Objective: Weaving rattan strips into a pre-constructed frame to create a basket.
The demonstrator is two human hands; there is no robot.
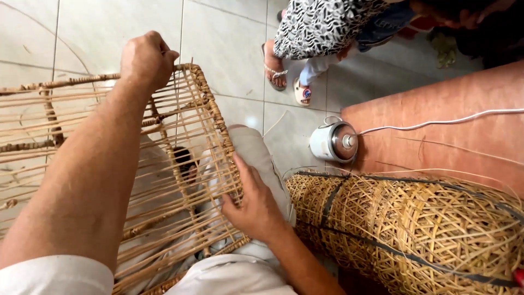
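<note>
An open cane frame (210, 112) of thin bamboo slats lies across my lap, its bound corner pointing away from me. My left hand (146, 59) is closed in a fist at the frame's far top edge, gripping a thin strand there. My right hand (252, 201) rests on the frame's near right side, fingers curled around the slats by the wrapped rim. My knee in light trousers shows through and beside the slats.
A large woven rattan basket (415, 229) lies on its side at the right. A small white rice cooker (333, 142) with a white cord (436, 122) stands on the tiled floor by an orange mat (447, 104). Another person's sandalled feet (275, 68) are beyond.
</note>
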